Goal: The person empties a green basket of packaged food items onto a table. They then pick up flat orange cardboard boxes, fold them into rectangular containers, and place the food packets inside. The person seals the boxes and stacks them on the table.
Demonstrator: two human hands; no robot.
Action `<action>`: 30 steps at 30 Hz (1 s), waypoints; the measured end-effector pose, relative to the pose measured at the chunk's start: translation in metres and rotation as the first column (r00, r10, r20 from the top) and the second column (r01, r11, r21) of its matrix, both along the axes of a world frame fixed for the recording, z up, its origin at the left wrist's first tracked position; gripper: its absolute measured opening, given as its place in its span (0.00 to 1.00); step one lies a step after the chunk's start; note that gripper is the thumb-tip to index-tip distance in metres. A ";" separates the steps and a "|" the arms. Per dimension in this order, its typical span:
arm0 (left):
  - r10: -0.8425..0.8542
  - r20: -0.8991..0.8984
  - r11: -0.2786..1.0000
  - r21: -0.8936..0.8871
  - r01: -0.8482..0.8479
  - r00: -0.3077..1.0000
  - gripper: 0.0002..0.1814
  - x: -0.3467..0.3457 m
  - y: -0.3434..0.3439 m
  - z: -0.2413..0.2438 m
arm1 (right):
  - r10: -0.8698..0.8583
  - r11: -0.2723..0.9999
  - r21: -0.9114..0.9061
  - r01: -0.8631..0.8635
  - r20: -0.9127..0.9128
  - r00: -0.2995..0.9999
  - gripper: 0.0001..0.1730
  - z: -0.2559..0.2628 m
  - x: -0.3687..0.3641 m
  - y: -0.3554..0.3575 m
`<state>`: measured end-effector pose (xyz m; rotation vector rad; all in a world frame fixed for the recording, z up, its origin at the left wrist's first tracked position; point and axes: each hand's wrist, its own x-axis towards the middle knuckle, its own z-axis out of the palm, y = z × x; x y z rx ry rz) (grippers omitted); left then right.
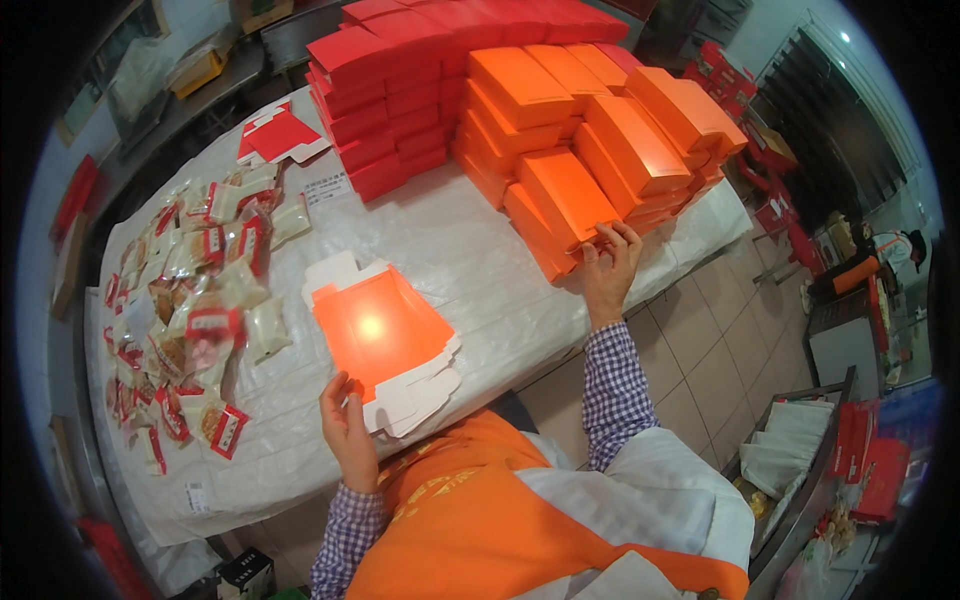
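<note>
At the near end of an orange carton (566,199), which lies on top of another, my right hand (611,266) has its fingertips against the corner. Whether they grip it or only rest there is unclear. My left hand (351,431) is beside the lower left corner of a flat, unfolded orange carton (375,326), thumb and fingers apart, with nothing visible between them. White flaps stick out at both ends of that flat carton, and more white flaps show under its near end. A bright glare falls on its middle.
Stacked orange boxes (637,142) stand beside a taller wall of red boxes (382,97). Wrapped pastries (195,300) cover the left of the sheeted table (300,442). Flat red cartons (277,135) lie behind them. A person (892,251) is far right, beyond the tiled floor (697,330).
</note>
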<state>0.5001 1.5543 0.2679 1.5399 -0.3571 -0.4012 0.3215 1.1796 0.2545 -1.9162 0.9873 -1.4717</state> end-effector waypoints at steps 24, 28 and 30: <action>-0.023 -0.033 0.999 0.024 0.024 0.999 0.18 -0.006 0.000 -0.002 | -0.147 0.980 -0.135 0.149 0.021 0.989 0.21 -0.007 0.009 -0.010; -0.030 -0.039 0.999 0.027 0.031 0.999 0.18 -0.004 0.005 -0.009 | -0.045 0.998 -0.036 0.042 -0.093 0.995 0.13 -0.013 -0.005 -0.002; -0.031 -0.040 0.999 0.043 0.033 0.999 0.17 -0.004 0.006 -0.012 | -0.019 0.976 -0.216 -0.013 -0.148 0.989 0.09 -0.016 -0.003 0.006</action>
